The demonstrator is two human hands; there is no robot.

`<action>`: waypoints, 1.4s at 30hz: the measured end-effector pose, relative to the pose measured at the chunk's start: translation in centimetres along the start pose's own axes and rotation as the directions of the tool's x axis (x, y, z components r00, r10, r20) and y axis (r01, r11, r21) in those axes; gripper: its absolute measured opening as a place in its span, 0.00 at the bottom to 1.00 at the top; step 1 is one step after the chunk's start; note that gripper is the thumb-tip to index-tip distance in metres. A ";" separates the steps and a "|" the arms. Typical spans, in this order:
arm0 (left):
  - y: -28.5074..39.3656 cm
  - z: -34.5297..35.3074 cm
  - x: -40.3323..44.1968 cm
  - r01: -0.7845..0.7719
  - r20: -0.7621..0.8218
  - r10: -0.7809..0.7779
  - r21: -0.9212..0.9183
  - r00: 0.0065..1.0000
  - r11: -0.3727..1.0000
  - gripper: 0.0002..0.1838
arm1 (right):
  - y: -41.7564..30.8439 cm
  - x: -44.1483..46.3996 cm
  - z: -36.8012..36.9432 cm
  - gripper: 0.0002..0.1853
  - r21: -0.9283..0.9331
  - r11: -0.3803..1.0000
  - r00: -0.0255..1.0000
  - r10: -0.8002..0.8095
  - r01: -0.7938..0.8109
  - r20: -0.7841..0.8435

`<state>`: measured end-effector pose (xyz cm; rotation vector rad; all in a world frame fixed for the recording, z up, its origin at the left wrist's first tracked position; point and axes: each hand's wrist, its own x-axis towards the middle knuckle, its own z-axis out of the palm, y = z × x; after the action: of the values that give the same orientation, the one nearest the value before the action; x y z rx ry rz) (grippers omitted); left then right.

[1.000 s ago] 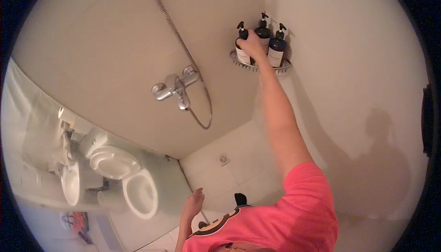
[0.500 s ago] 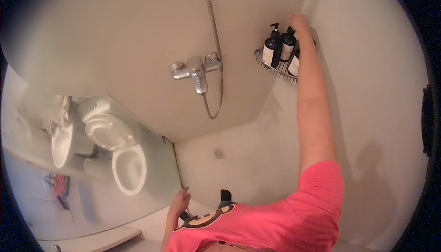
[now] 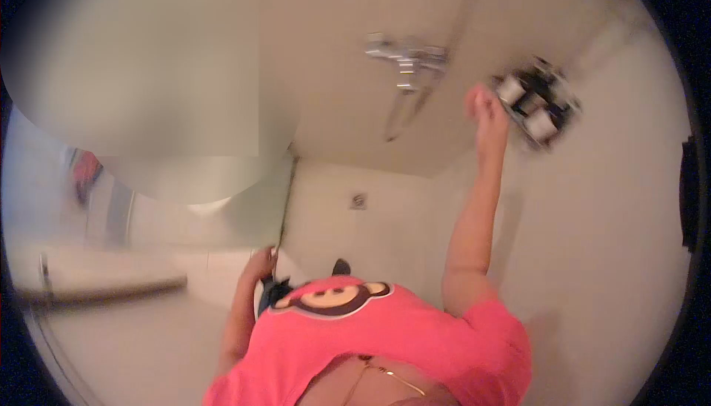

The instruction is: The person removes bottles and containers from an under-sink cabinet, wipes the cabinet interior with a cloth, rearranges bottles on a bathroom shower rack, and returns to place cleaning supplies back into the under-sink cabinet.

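My right hand (image 3: 486, 106) is raised in front of the wall, just left of the corner shelf. Its fingers look curled around a small pinkish patch, too smeared by motion to name. Dark bottles with pale labels (image 3: 542, 125) stand on the wire corner shelf (image 3: 524, 129), blurred and apart from the hand. My left hand (image 3: 262, 264) hangs low at my left side, beside the pink shirt (image 3: 429, 317). Its fingers are loosely extended, and nothing shows in them.
A chrome shower mixer (image 3: 406, 62) with a hanging hose is on the wall. The floor has a square drain (image 3: 358, 200). To the left are a glass panel (image 3: 255, 206) and a pale ledge (image 3: 111, 287). A large blurred patch hides the upper left.
My right hand has come away from the bottles, down to the left of the shelf. The view has shifted, and the toilet and basin no longer show. My left hand stays low.
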<state>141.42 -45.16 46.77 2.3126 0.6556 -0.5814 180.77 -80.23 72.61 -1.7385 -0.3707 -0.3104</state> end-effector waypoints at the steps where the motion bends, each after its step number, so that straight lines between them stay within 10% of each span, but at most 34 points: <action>1: -0.9 -0.2 -1.1 0.098 -0.017 -0.098 0.005 0.995 0.995 0.25 | 1.7 -3.4 3.5 0.16 0.059 0.990 0.976 0.117 -0.130 0.184; 6: -11.6 1.7 -7.0 0.329 -0.192 -0.345 -0.113 0.919 0.938 0.24 | 5.9 -16.1 14.1 0.23 -0.331 0.929 0.247 0.365 -0.169 0.898; 9: -14.8 2.9 -12.8 0.465 -0.236 -0.531 -0.283 0.814 0.839 0.24 | 3.0 -19.1 16.3 0.25 -0.280 0.861 0.164 0.377 -0.424 0.912; 18: -24.1 4.4 -20.2 0.551 -0.180 -0.714 -0.519 0.677 0.654 0.25 | 4.4 -23.9 23.0 0.25 -0.405 0.912 0.118 0.410 -0.062 0.905; 27: -35.5 -3.0 -13.7 0.311 -0.328 -0.631 -0.656 0.703 0.688 0.24 | -8.6 -38.4 39.5 0.24 -0.158 0.984 -0.508 0.180 0.085 0.842; 37: -44.9 -8.9 -17.1 0.336 -0.197 -0.664 -0.738 0.721 0.585 0.23 | -10.7 -41.0 55.9 0.23 -0.296 0.948 -0.006 0.298 0.120 0.954; 42: -48.5 -11.0 -17.8 0.339 -0.161 -0.666 -0.760 0.728 0.554 0.23 | -10.3 -40.2 59.6 0.24 -0.463 0.886 -0.171 0.460 0.023 0.872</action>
<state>101.57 -10.86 41.46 1.4807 1.5299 0.0048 140.11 -22.96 53.90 -1.9931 -1.1609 1.5973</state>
